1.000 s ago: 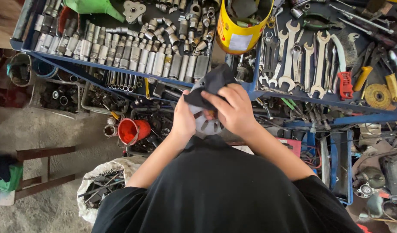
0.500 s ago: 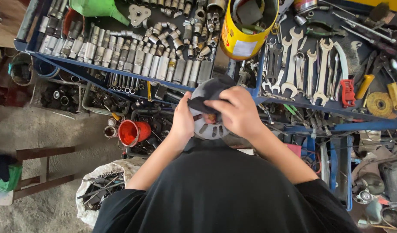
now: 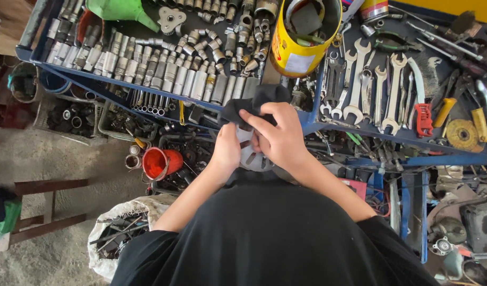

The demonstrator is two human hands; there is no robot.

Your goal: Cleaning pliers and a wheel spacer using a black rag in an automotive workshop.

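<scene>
From my head camera, my left hand closes its fingers on the edge of a round slotted metal disc, held at my chest just below the blue table. My right hand grips a dark rag, pressing it against the disc's top, near the yellow can and the wrenches.

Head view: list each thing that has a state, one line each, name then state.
metal disc: held upright in the left hand, partly covered.
dark cloth: bunched, pressed on the disc by the right hand.
yellow can: open, upright, holding tools.
red cup: tipped, mouth open.
white sack: open, with metal rods inside.
</scene>
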